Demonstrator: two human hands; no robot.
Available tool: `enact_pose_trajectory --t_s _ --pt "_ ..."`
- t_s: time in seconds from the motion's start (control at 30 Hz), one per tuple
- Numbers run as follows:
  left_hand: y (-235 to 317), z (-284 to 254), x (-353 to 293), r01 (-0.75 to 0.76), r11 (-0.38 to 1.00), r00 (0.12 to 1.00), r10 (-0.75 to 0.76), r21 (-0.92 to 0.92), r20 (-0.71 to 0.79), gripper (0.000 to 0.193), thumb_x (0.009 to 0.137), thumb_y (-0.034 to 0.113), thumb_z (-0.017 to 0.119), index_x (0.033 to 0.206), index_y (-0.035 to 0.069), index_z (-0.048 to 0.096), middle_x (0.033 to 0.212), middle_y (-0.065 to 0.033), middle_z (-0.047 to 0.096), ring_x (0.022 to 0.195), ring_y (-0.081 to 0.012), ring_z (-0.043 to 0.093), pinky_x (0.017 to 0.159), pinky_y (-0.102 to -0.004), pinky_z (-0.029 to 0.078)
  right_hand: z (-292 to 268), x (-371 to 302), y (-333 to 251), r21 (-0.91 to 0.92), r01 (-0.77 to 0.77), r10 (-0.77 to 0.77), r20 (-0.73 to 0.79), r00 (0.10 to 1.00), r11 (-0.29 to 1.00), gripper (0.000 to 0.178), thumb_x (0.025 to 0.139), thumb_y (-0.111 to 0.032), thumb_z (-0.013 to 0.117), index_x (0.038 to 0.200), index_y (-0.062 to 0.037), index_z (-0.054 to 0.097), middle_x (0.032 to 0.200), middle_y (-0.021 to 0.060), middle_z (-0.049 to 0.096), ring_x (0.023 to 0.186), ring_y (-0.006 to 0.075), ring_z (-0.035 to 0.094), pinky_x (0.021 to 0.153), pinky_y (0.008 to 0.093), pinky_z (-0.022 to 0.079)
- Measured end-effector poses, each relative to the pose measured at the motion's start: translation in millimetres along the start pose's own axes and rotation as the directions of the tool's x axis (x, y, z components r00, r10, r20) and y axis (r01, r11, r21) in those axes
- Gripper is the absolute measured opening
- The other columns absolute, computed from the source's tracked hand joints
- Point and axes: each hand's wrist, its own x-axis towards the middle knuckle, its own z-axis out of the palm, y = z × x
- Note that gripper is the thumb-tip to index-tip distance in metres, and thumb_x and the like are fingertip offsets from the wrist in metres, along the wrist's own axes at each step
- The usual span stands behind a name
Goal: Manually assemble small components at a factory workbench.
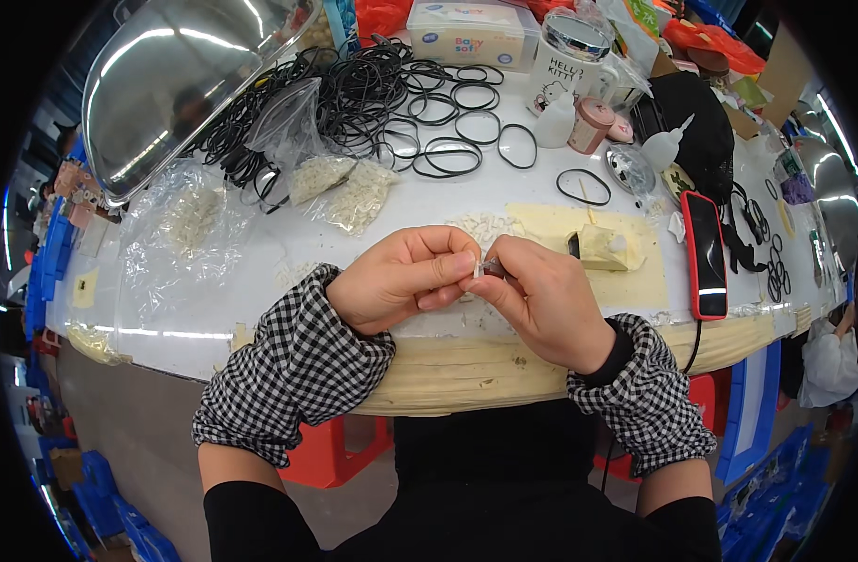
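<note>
Holds left hand (396, 276) and right hand (555, 304) together at the dial's centre, over the near side of the bench (438, 201). Pinches a small white piece (477, 271) there between the fingertips of both hands, each grip closed on it; cannot identify the dark bit (495, 268) showing inside the right grip. Seems partway through handling this one piece, with no finish visible on it. Appears to have plenty left, judging by the loose white pile (483, 225) at twelve o'clock, just beyond the fingers. Has clear bags (359, 199) of similar pieces at ten, plus a crumpled bag (187, 220) nearer nine; cannot tell these as done or waiting. Has a yellow block (605, 247) near three, a phone (705, 248) farther out, and heaped black bands (359, 84) at eleven.
</note>
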Motion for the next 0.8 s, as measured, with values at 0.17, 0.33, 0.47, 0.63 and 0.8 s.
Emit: enact_pose_trajectory --t_s 0.17,0.33,0.47,0.63,0.8 --pt "-0.4 -1.1 -0.6 0.012 1.000 1.000 -0.012 0.020 -0.005 0.015 0.095 0.018 0.051 0.094 0.004 0.055 0.077 0.0034 0.050 0.064 -0.0023 0.041 0.053 -0.0152 0.033 1.9 -2.0 3.6 -0.006 0.038 -0.038 0.012 0.999 0.999 0.027 0.086 -0.030 0.060 0.077 -0.0055 0.051 0.068 0.0089 0.054 0.061 0.0279 0.055 0.052 0.0364 0.042" --pt "0.2 -1.2 -0.5 0.014 1.000 1.000 -0.014 0.016 0.005 0.016 0.094 0.018 0.052 0.096 0.003 0.056 0.078 0.0032 0.051 0.064 -0.0023 0.042 0.054 -0.0150 0.033 1.8 -2.4 3.6 -0.011 0.036 -0.036 -0.012 0.999 0.999 0.027 0.086 -0.029 0.060 0.077 -0.0059 0.051 0.067 0.0085 0.054 0.061 0.0274 0.055 0.052 0.0362 0.042" --pt "1.2 -0.1 -0.8 0.019 1.000 1.000 -0.019 0.024 -0.002 0.015 0.094 0.018 0.052 0.095 0.003 0.056 0.078 0.0030 0.052 0.064 -0.0022 0.041 0.054 -0.0150 0.033 2.3 -2.6 4.0 -0.022 0.054 -0.055 -0.021 0.998 0.998 0.027 0.085 -0.030 0.061 0.077 -0.0057 0.051 0.068 0.0081 0.054 0.061 0.0270 0.055 0.051 0.0359 0.043" --pt "2.5 -1.4 -0.9 0.009 1.000 1.000 -0.009 0.025 -0.006 0.015 0.093 0.018 0.053 0.092 0.004 0.056 0.079 0.0013 0.055 0.065 -0.0026 0.045 0.055 -0.0154 0.035 2.5 -3.9 4.9 -0.022 0.052 -0.052 0.001 0.999 0.998 0.027 0.084 -0.029 0.063 0.077 -0.0057 0.051 0.068 0.0076 0.054 0.059 0.0266 0.055 0.051 0.0354 0.043" --pt "-0.8 -9.9 -0.3 -0.102 0.989 0.945 0.061 -0.111 -0.322 0.011 0.089 0.014 0.053 0.085 0.004 0.053 0.085 -0.0065 0.058 0.073 -0.0101 0.053 0.067 -0.0202 0.044 3.7 -3.4 7.1 0.030 0.009 -0.009 -0.005 1.000 1.000 0.022 0.080 -0.023 0.066 0.081 -0.0057 0.052 0.072 0.0068 0.053 0.059 0.0265 0.055 0.051 0.0358 0.043"
